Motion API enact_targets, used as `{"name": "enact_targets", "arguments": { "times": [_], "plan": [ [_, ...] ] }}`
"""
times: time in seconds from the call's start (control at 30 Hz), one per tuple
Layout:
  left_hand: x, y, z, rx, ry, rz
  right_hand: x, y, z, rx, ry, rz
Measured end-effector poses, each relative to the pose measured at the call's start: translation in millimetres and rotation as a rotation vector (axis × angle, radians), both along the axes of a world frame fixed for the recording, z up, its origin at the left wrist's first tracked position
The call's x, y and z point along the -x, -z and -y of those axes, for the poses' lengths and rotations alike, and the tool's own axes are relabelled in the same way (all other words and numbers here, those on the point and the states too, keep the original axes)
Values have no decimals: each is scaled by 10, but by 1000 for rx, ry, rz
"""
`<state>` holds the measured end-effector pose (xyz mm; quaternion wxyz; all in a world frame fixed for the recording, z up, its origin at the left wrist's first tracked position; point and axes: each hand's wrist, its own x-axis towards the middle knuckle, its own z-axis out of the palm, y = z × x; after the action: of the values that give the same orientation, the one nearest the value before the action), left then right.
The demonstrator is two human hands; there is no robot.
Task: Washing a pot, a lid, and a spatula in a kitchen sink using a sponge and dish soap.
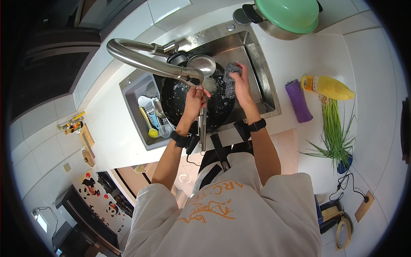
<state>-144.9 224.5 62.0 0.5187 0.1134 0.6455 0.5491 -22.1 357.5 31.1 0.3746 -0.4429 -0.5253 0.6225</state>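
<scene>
My left hand (195, 101) is closed on the handle of a metal ladle (201, 64), just below the faucet head. The ladle's bowl lies over the upper part of a dark wok (176, 110) that stands in the steel sink and has water and small bits of food in it. In my right hand (241, 84) is a grey mesh scouring pad (229, 77), at the wok's right rim. A second metal handle seems to run down under my left hand past the wok's near edge; whether it belongs to the ladle I cannot tell.
The arched faucet (144, 61) reaches over the wok. Left is a grey drain basket (144, 136) with brushes and utensils. On the right counter lie a rolled purple cloth (298, 101), a yellow bottle (330, 87) and green onions (334, 128). A green basin (289, 14) tops a pot behind.
</scene>
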Motion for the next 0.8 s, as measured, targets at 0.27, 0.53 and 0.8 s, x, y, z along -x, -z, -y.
{"name": "enact_targets", "arguments": {
  "times": [0.27,0.53,0.8],
  "plan": [
    [-189,-62,-62,73,99,78,138,-254,255,-471,-257,231],
    [-256,211,81,96,181,-355,153,-148,294,-506,-432,449],
    [-222,367,77,101,175,-700,206,-177,311,-545,-512,501]
  ]
}}
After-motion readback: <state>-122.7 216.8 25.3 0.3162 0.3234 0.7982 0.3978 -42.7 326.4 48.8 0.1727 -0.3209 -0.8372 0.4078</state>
